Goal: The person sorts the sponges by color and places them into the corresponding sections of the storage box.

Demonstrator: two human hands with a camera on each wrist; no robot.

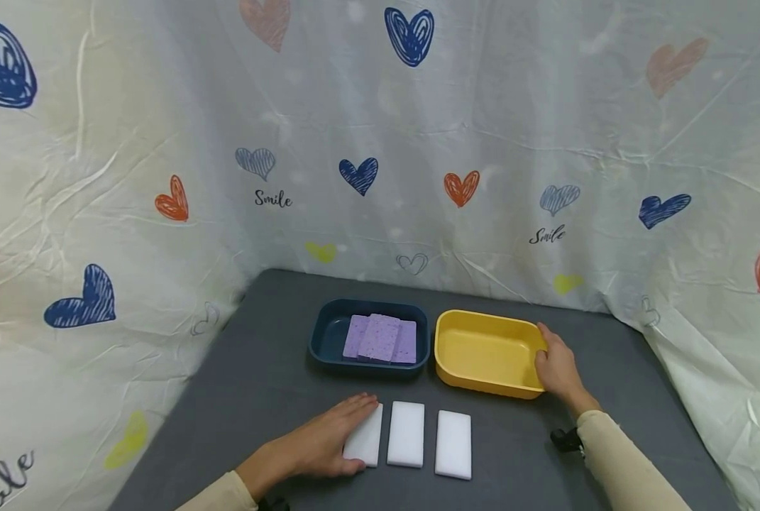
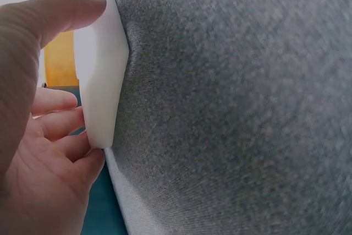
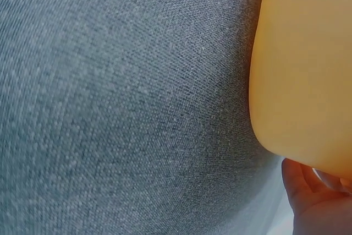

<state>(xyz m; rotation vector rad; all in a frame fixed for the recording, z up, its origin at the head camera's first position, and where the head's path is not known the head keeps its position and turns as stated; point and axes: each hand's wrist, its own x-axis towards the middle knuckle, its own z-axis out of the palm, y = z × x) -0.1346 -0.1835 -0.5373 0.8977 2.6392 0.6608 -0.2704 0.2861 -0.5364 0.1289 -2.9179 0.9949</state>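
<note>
Three white sponges lie in a row on the grey table. My left hand [image 1: 328, 438] grips the leftmost white sponge [image 1: 365, 438] between thumb and fingers. In the left wrist view the thumb presses one end of this sponge [image 2: 102, 75] and the fingertips meet its far side. To its right lie the middle sponge [image 1: 406, 434] and the right sponge [image 1: 453, 445]. My right hand [image 1: 560, 365] holds the right end of a yellow tray [image 1: 488, 384], which has nothing in it. In the right wrist view its fingers [image 3: 300, 185] bend against the tray's end wall.
A dark blue tray [image 1: 328, 333] stands left of the yellow one and holds three overlapping purple sponges [image 1: 380, 337]. Behind the grey table [image 1: 258, 355] hangs a white curtain [image 1: 380, 106] printed with hearts.
</note>
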